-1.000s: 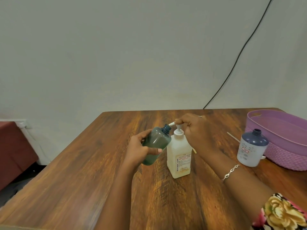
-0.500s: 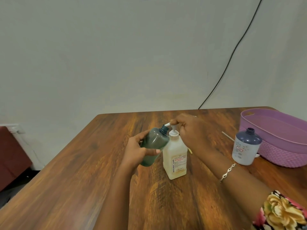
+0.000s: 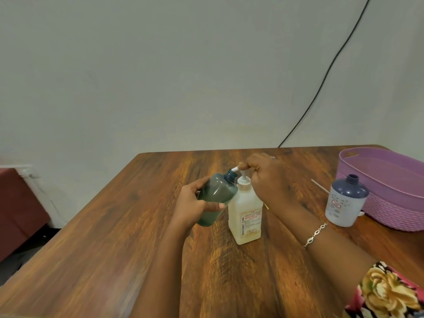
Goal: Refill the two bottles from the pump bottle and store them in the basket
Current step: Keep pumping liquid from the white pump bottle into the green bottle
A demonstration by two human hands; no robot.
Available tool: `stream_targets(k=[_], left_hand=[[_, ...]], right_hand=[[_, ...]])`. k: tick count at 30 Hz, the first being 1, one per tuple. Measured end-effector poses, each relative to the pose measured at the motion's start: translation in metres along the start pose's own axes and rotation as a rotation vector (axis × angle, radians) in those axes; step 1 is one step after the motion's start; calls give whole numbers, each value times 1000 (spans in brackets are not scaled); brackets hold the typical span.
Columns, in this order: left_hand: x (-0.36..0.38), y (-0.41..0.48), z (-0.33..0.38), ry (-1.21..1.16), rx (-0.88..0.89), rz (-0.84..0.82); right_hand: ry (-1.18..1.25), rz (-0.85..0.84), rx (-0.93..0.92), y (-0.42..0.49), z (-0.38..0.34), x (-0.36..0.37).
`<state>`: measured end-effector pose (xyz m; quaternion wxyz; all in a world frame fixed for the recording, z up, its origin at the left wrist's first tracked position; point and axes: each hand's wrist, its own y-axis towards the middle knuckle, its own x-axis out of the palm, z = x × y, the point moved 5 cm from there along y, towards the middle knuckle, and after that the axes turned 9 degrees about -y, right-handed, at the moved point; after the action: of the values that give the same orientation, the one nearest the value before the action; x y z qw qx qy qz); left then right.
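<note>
Teal bottle, cream pump bottle, purple basket

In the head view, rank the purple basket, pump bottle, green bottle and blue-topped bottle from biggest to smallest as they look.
1. Purple basket, even cut off at the frame edge.
2. Pump bottle.
3. Green bottle and blue-topped bottle: too alike to rank, and the left hand covers part of the green one.

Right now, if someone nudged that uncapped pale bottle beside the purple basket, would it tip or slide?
Probably slide: the pale bottle looks squat, its wide base flat on the wooden table. It looks plastic, likely light, though contents are hidden. If toppled, it might roll and the open neck could spill.
</note>
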<state>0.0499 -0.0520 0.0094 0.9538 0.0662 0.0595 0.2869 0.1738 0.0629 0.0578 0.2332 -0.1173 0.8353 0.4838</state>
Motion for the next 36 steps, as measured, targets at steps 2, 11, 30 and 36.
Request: stream_targets(k=[2,11,30,36], left_hand=[[-3,0,3,9,14,3],[-2,1,-6,-3,-8,28],[5,2,4,19,-23,24],[5,-2,4,-10,-26,37]], right_hand=[[40,-25,21,8,0,-2],[-76,32,-48,-12,1,9],[7,-9,-52,-9,-5,-9],[-142,-61,-84,-13,-5,-7]])
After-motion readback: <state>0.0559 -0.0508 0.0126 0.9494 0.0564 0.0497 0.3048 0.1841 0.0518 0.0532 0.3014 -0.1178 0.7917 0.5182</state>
